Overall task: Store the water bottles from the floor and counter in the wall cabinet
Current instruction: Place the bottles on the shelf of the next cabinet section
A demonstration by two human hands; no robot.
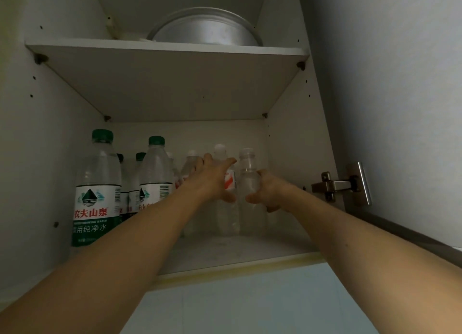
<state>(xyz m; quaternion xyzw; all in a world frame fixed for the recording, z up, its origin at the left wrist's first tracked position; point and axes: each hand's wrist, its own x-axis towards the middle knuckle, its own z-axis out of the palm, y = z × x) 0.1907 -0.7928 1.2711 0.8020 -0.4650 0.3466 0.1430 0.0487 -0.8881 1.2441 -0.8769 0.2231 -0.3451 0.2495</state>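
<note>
Both my arms reach up into the open wall cabinet (pixel 235 261). My right hand (pixel 271 191) grips a clear white-capped water bottle (pixel 247 173) that stands on the lower shelf near the right wall. My left hand (pixel 212 178) wraps a red-labelled white-capped bottle (pixel 226 216) just left of it, fingers spread across its upper part. Another white-capped bottle (pixel 190 162) shows behind my left hand. On the shelf's left side stand several green-capped, green-labelled bottles, the nearest one (pixel 96 188) large at the front and a second (pixel 156 173) beside it.
A metal basin (pixel 205 30) lies upside down on the upper shelf (pixel 170 81). The cabinet door (pixel 400 83) hangs open on the right, with a steel hinge (pixel 337 185). Pale wall tiles (pixel 250 303) run below the cabinet's front edge.
</note>
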